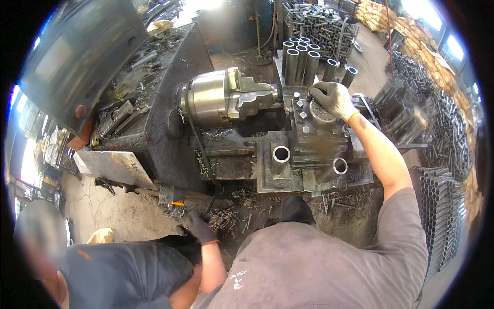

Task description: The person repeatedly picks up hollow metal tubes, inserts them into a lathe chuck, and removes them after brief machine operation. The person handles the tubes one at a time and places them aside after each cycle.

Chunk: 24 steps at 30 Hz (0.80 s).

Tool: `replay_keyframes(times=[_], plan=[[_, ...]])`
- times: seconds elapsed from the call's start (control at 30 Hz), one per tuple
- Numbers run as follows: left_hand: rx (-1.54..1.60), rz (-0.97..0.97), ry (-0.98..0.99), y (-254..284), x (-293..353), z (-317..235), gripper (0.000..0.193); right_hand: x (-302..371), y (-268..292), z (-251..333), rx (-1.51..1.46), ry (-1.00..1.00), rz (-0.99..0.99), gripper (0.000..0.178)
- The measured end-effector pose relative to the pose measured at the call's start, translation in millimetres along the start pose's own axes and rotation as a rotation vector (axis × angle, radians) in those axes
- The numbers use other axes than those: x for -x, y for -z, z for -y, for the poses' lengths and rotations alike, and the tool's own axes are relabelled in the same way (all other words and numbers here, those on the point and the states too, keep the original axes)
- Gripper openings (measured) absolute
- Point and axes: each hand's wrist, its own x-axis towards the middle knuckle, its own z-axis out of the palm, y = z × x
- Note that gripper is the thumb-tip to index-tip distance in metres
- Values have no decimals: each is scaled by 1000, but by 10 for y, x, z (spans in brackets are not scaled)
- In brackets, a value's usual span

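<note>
My right hand, in a grey-and-white glove with a yellow cuff, rests over the round top of the lathe's tool post. Its fingers curl down beside the bolts; whatever they grip is mostly hidden. Low between the machine and my body is my left hand, dark-gloved with an orange cuff, near a thin dark lever; its finger pose is unclear. Left of the tool post, the steel chuck has stepped jaws. Two short steel tubes stand nearer me, one upright and one tilted.
Several steel tubes stand behind the tool post, with more tubes to its right. Stacked tubes line the right side. A co-worker is close at my left. Metal chips litter the floor below the lathe.
</note>
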Motion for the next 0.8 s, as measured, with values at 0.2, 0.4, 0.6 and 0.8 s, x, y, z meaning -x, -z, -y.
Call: replay_keyframes(times=[0.2,0.4,0.6,0.8], plan=[[-371,404,-193,-688,987,-408,27,14,8,0,-10,39,-31,32],[-300,522,-325,-1153,1284,-807,23,-24,-98,-171,138,236,-92,27],[-636,433,-851,-1680,1055,-1208,22,6,36,-14,-81,165,-29,30],[-694,426,-1423,-2665,748,-2083,56,-648,307,48,-97,79,492,45]])
